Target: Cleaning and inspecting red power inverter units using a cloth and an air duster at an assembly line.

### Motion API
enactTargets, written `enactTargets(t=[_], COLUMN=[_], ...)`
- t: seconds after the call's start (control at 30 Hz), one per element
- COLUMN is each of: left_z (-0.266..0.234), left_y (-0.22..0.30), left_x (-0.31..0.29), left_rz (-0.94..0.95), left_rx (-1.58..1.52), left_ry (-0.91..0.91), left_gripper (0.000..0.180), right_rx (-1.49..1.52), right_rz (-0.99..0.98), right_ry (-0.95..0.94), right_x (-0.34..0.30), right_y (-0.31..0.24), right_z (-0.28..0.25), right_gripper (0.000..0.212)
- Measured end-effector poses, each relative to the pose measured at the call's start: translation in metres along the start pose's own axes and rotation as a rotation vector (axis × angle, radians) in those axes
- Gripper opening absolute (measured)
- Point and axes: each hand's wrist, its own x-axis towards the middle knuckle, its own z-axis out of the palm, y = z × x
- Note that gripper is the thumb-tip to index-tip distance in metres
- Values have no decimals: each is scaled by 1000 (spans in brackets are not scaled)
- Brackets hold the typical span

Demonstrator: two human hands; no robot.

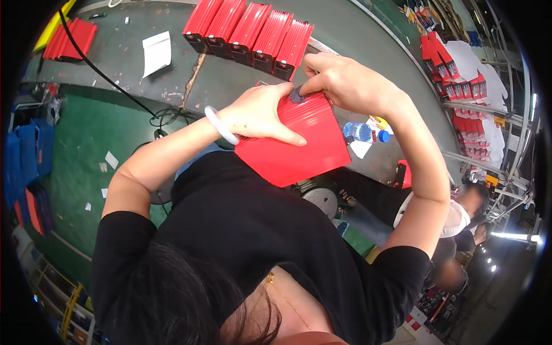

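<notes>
A red ribbed metal casing [305,144] is tilted at the table's near edge, close to my body. My left hand [256,114] grips its left side, the thumb lying across the red face and the fingers partly hidden behind it. In my right hand [336,79], bent fingers press a small dark grey wad of cloth [296,95] onto the casing's upper end. Just beyond my hands stands a row of several red ribbed units [244,34] with black end panels.
A clear bottle with a blue cap [357,131] is right of the casing on the grey table [129,75]. White paper [156,53] and another red unit [70,39] lie to the left. A black cable [98,69] crosses the table edge. People [460,213] sit at the right.
</notes>
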Motion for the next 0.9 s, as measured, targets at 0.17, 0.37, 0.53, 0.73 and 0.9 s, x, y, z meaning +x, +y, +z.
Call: enactTargets(t=[0.17, 0.37, 0.53, 0.73, 0.9], left_z=[-1, -4, -3, -10, -17], left_y=[9, 12, 5, 17, 11], left_x=[-2, -12, -14, -18, -18], left_rz=[10, 70, 97, 114, 133], left_rx=[-48, 1, 26, 3, -6], left_ry=[-25, 9, 90, 48, -28], left_gripper=[72, 75, 79, 79, 80], right_rx=[-93, -567, 1, 350, 109], right_rz=[22, 368, 295, 99, 417], right_ry=[-70, -79, 348, 205, 439], right_x=[-12, -64, -59, -41, -73], right_y=[-10, 32, -5, -6, -1], right_z=[-18, -23, -40, -6, -10], right_gripper=[33, 14, 23, 39, 29])
